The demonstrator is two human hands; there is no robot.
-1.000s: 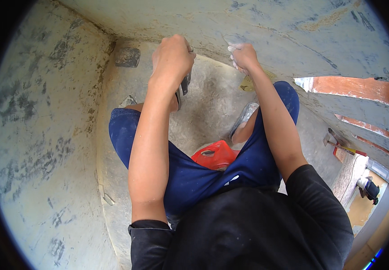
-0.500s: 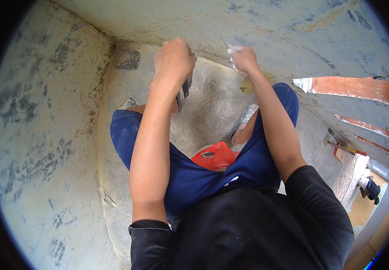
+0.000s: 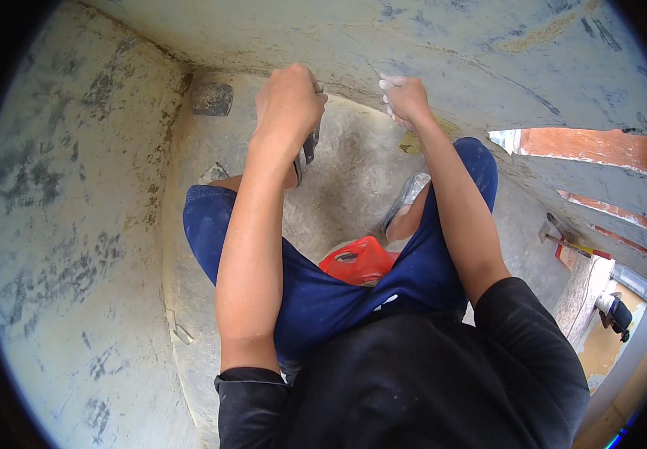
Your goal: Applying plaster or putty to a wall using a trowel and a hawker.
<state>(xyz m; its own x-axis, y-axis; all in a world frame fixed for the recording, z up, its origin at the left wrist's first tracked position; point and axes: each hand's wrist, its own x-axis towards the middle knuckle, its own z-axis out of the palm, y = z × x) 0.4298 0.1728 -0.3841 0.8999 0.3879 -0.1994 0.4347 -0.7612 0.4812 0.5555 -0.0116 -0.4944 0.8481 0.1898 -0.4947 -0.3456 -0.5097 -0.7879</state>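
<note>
My left hand (image 3: 290, 97) is closed in a fist close to the wall in front of me. A dark, flat tool (image 3: 310, 145) sticks out below it; its working end is hidden by the hand. To the right, my right hand (image 3: 404, 99) is also closed, with white-coated fingertips. It pinches a thin, pointed piece (image 3: 375, 71) whose tip meets the grey wall (image 3: 443, 67); I cannot make out its kind. The two hands are apart at about the same height.
I sit low on a red plastic stool (image 3: 357, 260) over a dusty floor (image 3: 338, 179). A stained wall (image 3: 69, 224) rises at left. A dark square piece (image 3: 212, 99) lies in the corner. Slots in the right wall show orange brick (image 3: 585, 148). Long-handled tools (image 3: 563, 241) lie at right.
</note>
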